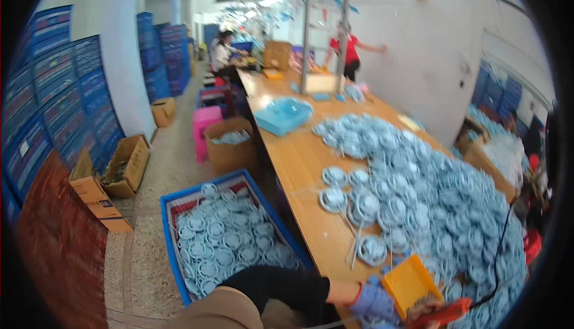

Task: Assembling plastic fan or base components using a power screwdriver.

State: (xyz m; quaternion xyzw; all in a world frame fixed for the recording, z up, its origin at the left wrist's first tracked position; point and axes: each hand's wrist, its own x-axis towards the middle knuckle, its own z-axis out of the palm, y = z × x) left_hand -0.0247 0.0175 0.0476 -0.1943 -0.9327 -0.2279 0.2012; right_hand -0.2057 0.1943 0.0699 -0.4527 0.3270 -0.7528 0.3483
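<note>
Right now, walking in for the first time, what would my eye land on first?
Probably the huge heap of pale-blue round pieces along the right side of the long wooden table, echoed by more in the blue-rimmed crate left of it. Next, at the near end, the left hand in a lilac glove beside a yellow-orange plastic tray, with a red-orange tool close by.

A: ok so what's the deal with that counter (pixel 293 173)?
B: long wood-coloured top, running off toward the back of the room. Near end's right side is buried under a massive heap of light-blue round pieces (pixel 460 215), a few looser ones along its left.
A: lol, anything further up?
B: yeah, a shallow blue tray (pixel 283 117) by the left edge, then a cardboard box (pixel 277 55) way down.
</note>
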